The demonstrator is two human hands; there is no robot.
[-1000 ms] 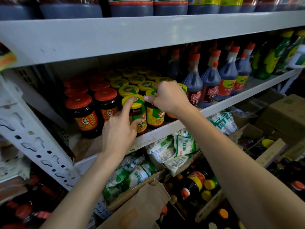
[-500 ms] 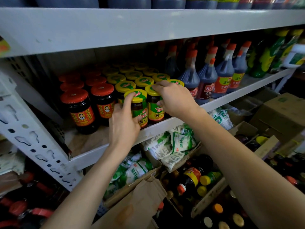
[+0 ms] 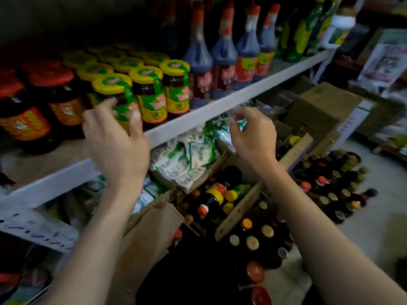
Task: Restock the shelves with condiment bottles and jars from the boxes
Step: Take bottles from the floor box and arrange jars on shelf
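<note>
Left hand (image 3: 116, 148): up at the shelf front, curled round the front jar (image 3: 113, 90). The forefinger sits on the jar's left shoulder just under the lid, and the thumb presses on the label at its right side. The jar is upright, with a yellow lid and a green-and-yellow label. It stands at the front edge of the white shelf (image 3: 198, 119).

Right hand (image 3: 253, 137): right of the front jar and lower, in front of the shelf lip, touching nothing. The fingers are loosely curled and bunched toward the thumb, with nothing between them.

Just right of the front jar are two more yellow-lidded jars (image 3: 152, 95) in the front row, side by side. More rows of the same kind stand behind it. Left of the front jar are red-lidded jars (image 3: 57, 95) with dark contents and red labels. Further right of the front jar, past the yellow lids, are dark sauce bottles (image 3: 224, 62) with red caps. Beyond those, green bottles (image 3: 301, 36) stand at the far end of the shelf.

Below the front jar, under the shelf, lies a heap of white-and-green packets (image 3: 189, 153). Below and to its right is an open cardboard box (image 3: 237, 212) packed with capped bottles (image 3: 214, 194) in mixed cap colours. Further right again, a cluster of small bottles (image 3: 334, 188) stands on the floor (image 3: 374, 227), with a closed brown carton (image 3: 323, 104) beyond it. The picture is blurred and the label text is unreadable.
</note>
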